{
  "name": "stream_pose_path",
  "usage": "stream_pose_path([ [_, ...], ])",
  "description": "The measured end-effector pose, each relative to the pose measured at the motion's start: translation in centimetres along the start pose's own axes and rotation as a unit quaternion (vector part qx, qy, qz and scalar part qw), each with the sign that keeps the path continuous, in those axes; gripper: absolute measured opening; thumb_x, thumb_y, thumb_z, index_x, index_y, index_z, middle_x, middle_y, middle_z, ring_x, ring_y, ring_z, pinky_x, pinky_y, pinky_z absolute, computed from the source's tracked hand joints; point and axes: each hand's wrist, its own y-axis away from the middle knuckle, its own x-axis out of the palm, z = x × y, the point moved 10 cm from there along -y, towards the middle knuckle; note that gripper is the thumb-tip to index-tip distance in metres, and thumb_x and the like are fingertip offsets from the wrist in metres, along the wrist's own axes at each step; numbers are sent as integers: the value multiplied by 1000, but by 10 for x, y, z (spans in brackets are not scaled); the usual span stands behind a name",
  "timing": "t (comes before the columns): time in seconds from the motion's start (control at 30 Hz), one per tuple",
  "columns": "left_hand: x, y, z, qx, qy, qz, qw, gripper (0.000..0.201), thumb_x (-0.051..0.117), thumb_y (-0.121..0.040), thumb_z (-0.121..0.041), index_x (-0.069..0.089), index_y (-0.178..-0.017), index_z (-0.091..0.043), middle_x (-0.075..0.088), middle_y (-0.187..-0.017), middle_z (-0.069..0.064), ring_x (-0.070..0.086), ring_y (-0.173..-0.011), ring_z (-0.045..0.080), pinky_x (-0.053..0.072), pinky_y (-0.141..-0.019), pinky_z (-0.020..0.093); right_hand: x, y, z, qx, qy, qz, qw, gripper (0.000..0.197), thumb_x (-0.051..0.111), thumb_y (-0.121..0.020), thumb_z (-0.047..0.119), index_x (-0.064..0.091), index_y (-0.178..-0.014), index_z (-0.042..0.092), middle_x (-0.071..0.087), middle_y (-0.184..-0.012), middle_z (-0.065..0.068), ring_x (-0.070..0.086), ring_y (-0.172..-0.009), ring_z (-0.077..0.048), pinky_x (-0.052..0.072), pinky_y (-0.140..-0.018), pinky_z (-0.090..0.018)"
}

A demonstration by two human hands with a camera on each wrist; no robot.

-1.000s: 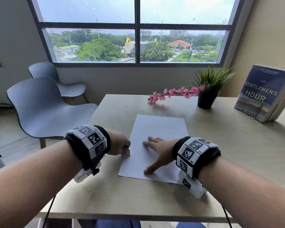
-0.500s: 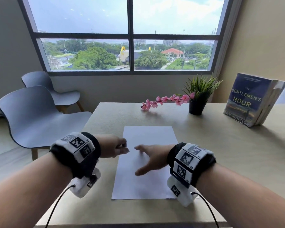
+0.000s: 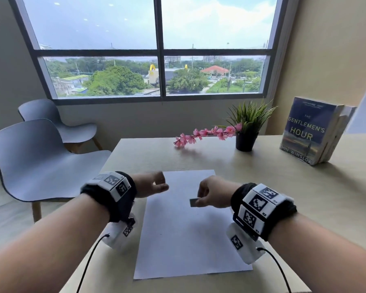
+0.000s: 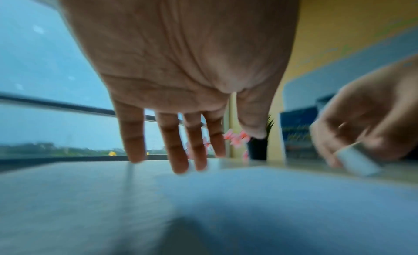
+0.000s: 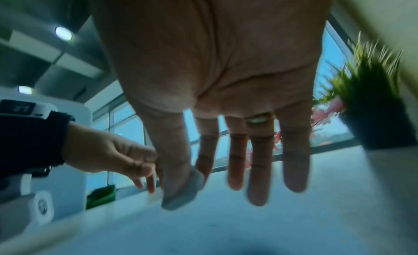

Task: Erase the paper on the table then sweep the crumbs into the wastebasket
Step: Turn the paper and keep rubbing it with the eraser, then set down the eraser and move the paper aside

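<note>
Clearly, your right hand (image 3: pixel 211 194) pinched the small grey rectangular eraser (image 3: pixel 193 202) above the white paper sheet (image 3: pixel 184 235), long axis pointing leftward toward your left hand (image 3: pixel 150 183), whose fingers hung relaxed, empty.

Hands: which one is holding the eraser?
The right hand pinches the small grey eraser above the paper; the left hand holds nothing.

The head view looks down and forward over the tabletop (image 3: pixel 304 197) toward the window at 12 o'clock. Each wrist view sits close under its palm, facing fingerward; all share the paper (image 3: pixel 184 240).
</note>
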Motion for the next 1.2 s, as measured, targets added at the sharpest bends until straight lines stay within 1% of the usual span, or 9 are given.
stream_pose_path([
  [0.2,14,-21,45,-117,-86,59,988,113,67,-69,-66,7,-152,-19,27,-156,1,30,-142,21,26,-116,36,16,7,-24,40,77,64,994,42,62,-90,41,66,-117,10,66,-119,-6,61,-99,-21,43,-75,-26],
  [0.47,4,-21,32,-66,-37,1,997,102,80,-73,-28,14,-150,-17,43,-145,5,47,-129,23,37,-105,27,25,-4,-12,34,38,55,997,40,65,-88,42,66,-114,11,67,-101,-4,56,-86,-17,43,-71,-24],
  [0.53,-14,-14,37,-57,0,-47,997,103,79,-72,-18,12,-151,-20,39,-148,6,46,-128,24,38,-105,30,25,-7,-9,35,9,46,998,39,65,-88,40,66,-112,10,61,-80,2,54,-80,-16,42,-62,-24],
  [0.63,-52,9,40,-14,55,-146,988,107,77,-71,-16,8,-150,-33,33,-151,0,40,-133,22,35,-108,29,16,-12,-7,39,-39,14,998,36,66,-86,43,67,-106,13,59,-84,3,55,-81,-16,41,-67,-23],
  [0.8,-106,74,39,134,214,-295,922,115,75,-75,2,-3,-144,-45,4,-156,-13,11,-139,-8,13,-101,-5,-11,-22,0,2,-223,-78,972,28,76,-75,48,61,-77,23,57,-84,4,55,-73,-11,42,-67,-24],
  [0.9,-123,110,50,144,265,-359,883,111,80,-73,-13,3,-134,-66,15,-156,-13,24,-135,-16,18,-114,15,-25,-21,16,-26,-306,-102,946,25,78,-73,48,65,-79,27,58,-84,11,53,-76,-3,38,-64,-19],
  [1.03,-125,150,61,68,256,-384,885,99,82,-67,-40,13,-135,-60,42,-147,14,45,-132,32,31,-112,54,-53,-13,50,-115,-418,-180,883,18,81,-72,38,70,-77,25,66,-76,13,58,-71,5,40,-69,-14],
  [1.13,-127,183,76,38,219,-394,892,105,67,-54,-75,10,-139,-57,51,-135,5,58,-115,20,43,-101,41,-87,8,71,-184,-399,-295,848,13,80,-77,29,70,-79,21,65,-72,19,54,-55,14,37,-58,-2],
  [1.2,-127,213,88,20,198,-423,884,93,62,-60,-72,18,-139,-51,54,-122,-14,61,-105,6,45,-89,35,-98,18,83,-220,-380,-307,845,16,79,-78,29,73,-84,16,70,-77,15,57,-57,12,38,-59,-3],
])
